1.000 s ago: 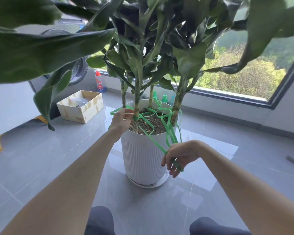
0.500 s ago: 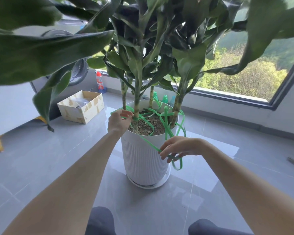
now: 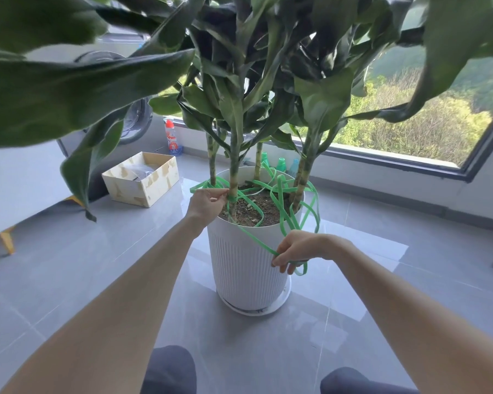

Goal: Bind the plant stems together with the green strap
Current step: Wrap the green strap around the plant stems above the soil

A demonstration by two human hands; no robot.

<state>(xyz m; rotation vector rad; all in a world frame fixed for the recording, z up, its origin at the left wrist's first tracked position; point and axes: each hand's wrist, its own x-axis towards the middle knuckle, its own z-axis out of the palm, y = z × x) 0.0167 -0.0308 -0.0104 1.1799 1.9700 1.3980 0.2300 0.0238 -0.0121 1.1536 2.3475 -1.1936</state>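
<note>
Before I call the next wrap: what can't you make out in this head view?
Head view only.
Strap ends: lost in tangled loops over the soil.
Right hand grip: curled fingers hide how many strands it holds.
Strap behind the rear stem: blocked by leaves and the front stem.
Left hand: its back hides the pinch at the front stem.

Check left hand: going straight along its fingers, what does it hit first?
Likely the front stem, where the green strap is wrapped. The left hand, pinching the strap, points its fingers at it, almost touching. Depth is uncertain.
</note>
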